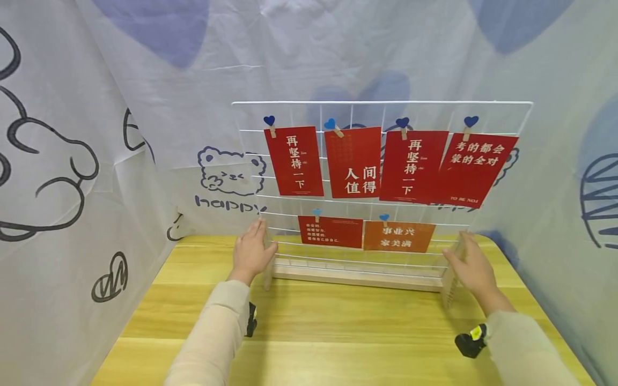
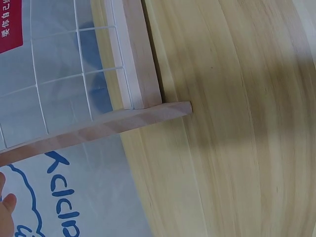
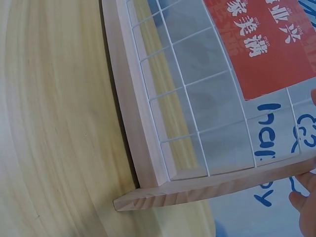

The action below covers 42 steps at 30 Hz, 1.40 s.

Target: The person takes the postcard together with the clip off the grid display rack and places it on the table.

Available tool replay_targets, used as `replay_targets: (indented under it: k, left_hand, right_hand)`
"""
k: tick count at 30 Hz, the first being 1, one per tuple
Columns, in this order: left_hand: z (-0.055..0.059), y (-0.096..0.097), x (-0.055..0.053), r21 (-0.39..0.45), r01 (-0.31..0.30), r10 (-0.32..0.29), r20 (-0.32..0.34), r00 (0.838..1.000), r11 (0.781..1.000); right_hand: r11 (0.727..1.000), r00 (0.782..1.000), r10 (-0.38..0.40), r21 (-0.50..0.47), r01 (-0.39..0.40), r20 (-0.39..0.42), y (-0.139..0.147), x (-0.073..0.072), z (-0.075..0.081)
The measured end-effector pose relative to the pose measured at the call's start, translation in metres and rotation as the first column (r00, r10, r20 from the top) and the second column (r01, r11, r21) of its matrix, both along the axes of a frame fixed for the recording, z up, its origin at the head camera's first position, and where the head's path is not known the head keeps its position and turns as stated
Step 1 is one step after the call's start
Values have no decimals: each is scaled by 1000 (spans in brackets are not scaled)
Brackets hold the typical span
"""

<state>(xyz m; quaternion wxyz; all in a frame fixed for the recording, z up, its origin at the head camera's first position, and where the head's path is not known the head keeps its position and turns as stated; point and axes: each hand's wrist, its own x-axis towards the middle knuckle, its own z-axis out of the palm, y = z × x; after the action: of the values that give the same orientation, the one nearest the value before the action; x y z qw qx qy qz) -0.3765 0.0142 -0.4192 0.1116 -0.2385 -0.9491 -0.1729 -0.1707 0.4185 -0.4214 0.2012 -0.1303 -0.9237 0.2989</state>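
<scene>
A white wire grid stand (image 1: 381, 102) on a wooden base bar (image 1: 357, 277) stands upright at the back of the yellow table (image 1: 338, 332). Several red cards (image 1: 293, 161) and an orange card (image 1: 398, 236) hang on it from blue heart clips (image 1: 269, 121). My left hand (image 1: 251, 249) holds the stand's left edge, thumb in front. My right hand (image 1: 470, 262) holds the right edge by the wooden foot (image 3: 207, 185). In the left wrist view only fingertips (image 2: 6, 207) show, beside the left foot (image 2: 98, 129). Right fingertips (image 3: 302, 200) sit at the foot's far end.
Printed cloth (image 1: 96, 161) hangs close behind and on both sides of the table. Bare wood (image 2: 237, 123) lies in front of the stand, out to the near edge. Small black cameras (image 1: 470, 340) are strapped on both wrists.
</scene>
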Motion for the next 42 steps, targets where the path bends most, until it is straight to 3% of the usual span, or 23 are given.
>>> replay_targets:
  k: [23, 31, 42]
  left_hand:
    - [4, -6, -2, -45, 11, -11, 2, 1000, 999]
    - [3, -9, 0, -36, 26, -25, 4, 1000, 999]
    - [2, -6, 0, -4, 41, -41, 3, 999, 999]
  right_hand:
    - [998, 999, 4, -70, -1, 47, -2, -6, 2]
    - [998, 1000, 3, -61, -1, 31, -2, -9, -2]
    - [997, 997, -20, -77, 26, 71, -2, -4, 3]
